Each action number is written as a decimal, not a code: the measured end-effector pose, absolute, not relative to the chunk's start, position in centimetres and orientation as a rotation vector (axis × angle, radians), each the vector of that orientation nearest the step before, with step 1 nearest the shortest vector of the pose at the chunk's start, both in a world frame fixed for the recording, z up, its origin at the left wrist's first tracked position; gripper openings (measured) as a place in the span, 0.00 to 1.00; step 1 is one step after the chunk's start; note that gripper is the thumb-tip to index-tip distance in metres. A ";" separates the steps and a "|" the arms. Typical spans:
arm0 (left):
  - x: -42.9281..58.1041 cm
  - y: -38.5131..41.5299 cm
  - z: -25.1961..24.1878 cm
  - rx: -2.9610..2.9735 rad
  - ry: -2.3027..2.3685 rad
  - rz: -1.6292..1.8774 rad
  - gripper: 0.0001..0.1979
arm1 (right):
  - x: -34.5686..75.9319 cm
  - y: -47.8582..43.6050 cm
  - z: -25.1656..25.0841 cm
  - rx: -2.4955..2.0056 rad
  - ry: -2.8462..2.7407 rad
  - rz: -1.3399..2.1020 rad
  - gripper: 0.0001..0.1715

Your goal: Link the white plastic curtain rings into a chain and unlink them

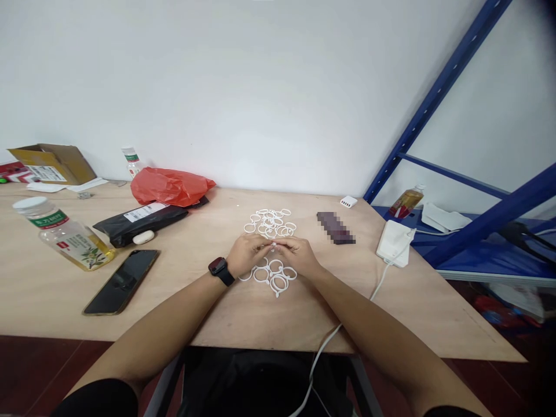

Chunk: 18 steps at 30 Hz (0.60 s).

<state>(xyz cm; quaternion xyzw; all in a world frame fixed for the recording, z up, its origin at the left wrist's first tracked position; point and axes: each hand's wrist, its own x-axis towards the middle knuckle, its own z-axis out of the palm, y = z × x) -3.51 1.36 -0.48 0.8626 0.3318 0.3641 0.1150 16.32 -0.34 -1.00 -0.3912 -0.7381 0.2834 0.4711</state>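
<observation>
My left hand [247, 252], with a black watch [220, 270] on its wrist, and my right hand [297, 253] meet at the middle of the wooden table [208, 307]. Their fingertips pinch together on a small white plastic ring [273, 245]. Below the hands hangs or lies a linked cluster of white rings [273, 274]. A loose pile of several white rings [271, 222] lies just beyond the hands.
A phone [122, 281], a tea bottle [63, 233], a black parcel [141, 220], a white earbud case [143, 237] and a red bag [169, 185] lie to the left. A cardboard box [52, 163] stands far left. White chargers [394, 243] and a blue rack [469, 174] are on the right.
</observation>
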 end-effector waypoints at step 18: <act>-3.5 1.4 -0.2 2.606 1.086 0.985 0.10 | 16.6 -0.3 -0.6 -1.025 -1.913 0.518 0.10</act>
